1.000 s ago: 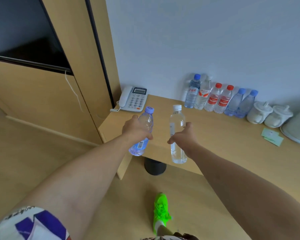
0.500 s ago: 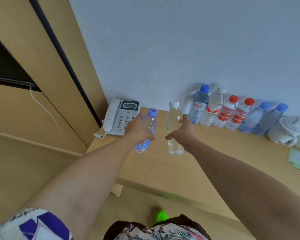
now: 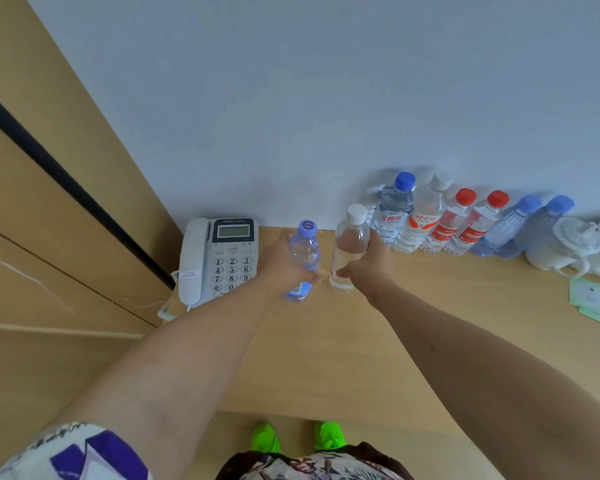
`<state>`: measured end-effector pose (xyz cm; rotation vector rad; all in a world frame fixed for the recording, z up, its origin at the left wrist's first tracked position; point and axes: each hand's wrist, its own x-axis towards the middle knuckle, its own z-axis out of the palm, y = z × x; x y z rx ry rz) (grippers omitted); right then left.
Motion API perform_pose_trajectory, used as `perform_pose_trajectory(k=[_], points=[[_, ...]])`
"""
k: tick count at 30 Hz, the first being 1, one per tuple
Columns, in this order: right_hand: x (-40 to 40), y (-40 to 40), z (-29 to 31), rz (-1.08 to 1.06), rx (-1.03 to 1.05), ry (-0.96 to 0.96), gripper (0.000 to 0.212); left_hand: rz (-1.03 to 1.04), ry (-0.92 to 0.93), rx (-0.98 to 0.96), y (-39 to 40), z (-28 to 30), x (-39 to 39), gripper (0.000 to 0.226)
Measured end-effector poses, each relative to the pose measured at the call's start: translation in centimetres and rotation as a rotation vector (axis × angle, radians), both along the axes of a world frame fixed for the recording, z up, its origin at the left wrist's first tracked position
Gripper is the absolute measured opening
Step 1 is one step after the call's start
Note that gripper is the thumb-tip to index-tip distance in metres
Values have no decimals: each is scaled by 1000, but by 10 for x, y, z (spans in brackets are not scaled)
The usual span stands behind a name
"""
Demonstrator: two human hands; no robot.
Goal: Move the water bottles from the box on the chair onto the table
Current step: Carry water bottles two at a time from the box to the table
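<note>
- We see the left hand (image 3: 284, 263) wrapped around the middle of a purple-capped bottle (image 3: 303, 252), fingers curled round it and thumb across its front.
- The purple-capped bottle tilts slightly and sits just right of the telephone (image 3: 219, 261); we cannot tell whether its base touches the worktop (image 3: 326, 358).
- The right hand (image 3: 371, 268) grips a clear white-capped bottle (image 3: 350, 244) from its right side, thumb pointing left across the lower part.
- This white-capped bottle stands nearly upright, just beside the purple-capped one, with its base at or very near the worktop surface.
- Against the wall (image 3: 326, 98) to the right stands a row of bottles (image 3: 458, 220): one with a dark blue cap, one with a white cap, two with red caps, two with light blue caps.
- Further right are white lidded cups (image 3: 568, 244) and green paper packets (image 3: 593, 299).
- Green shoes (image 3: 295, 439) show on the floor below the worktop edge.
</note>
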<state>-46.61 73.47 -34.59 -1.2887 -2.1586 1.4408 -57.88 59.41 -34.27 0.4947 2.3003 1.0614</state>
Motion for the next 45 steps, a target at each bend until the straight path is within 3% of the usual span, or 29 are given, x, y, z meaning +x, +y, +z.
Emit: perform_pose_trajectory(k=[5,10,14,22,27,35,39,45], points=[[-12,9,-6,-10,15,18,81,107,-90,150,17,-13,-11,58],[-10,4,-22,-161,-23,16,89,147,24,204,28,-20,-14,69],[-11,-4,-37,-136,-81,-69,95,163,44,199,38,-21,-20,71],[-24,4,-42,-176,-40,-48,65,133,59,135,44,-22,-29,73],[-31,-1,-50,-193,28,-137,77,125,76,137,47,-23,-30,68],[-39,4,-62,-362,-12,6,51,118,58,171,59,-19,-33,64],[-40,4,-70,-401,-62,-137,55,125,40,182,66,-18,-34,69],[-44,10,-74,-422,-137,-62,59,86,1,168,67,-21,-43,72]])
